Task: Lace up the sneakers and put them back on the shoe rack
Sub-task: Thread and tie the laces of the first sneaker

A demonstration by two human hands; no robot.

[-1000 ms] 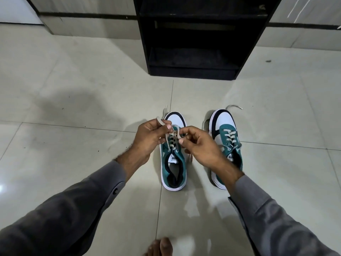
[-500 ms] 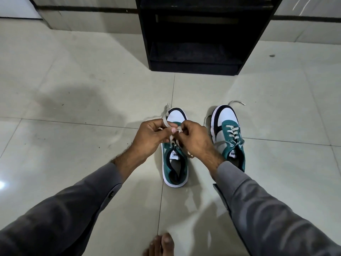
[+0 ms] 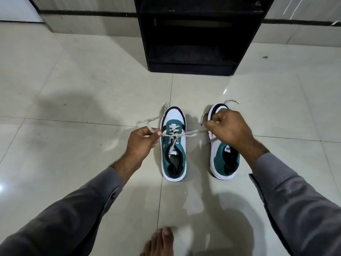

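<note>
left hand [image 3: 141, 140] pinches lace [image 3: 191, 133] | right hand [image 3: 229, 129] fisted on lace | tongue label [image 3: 173, 150] unreadable

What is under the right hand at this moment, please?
The right hand covers the middle of the right sneaker; its toe and heel opening show, but its lacing is hidden. The hand grips a lace end from the left sneaker.

Two sneakers [image 3: 174, 145] side by side — shoe rack [image 3: 195, 34] behind them.

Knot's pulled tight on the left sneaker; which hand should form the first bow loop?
Probably left: the left hand pinches long slack lace beside the teal-and-white sneaker; the right hand hangs over the other sneaker.
</note>
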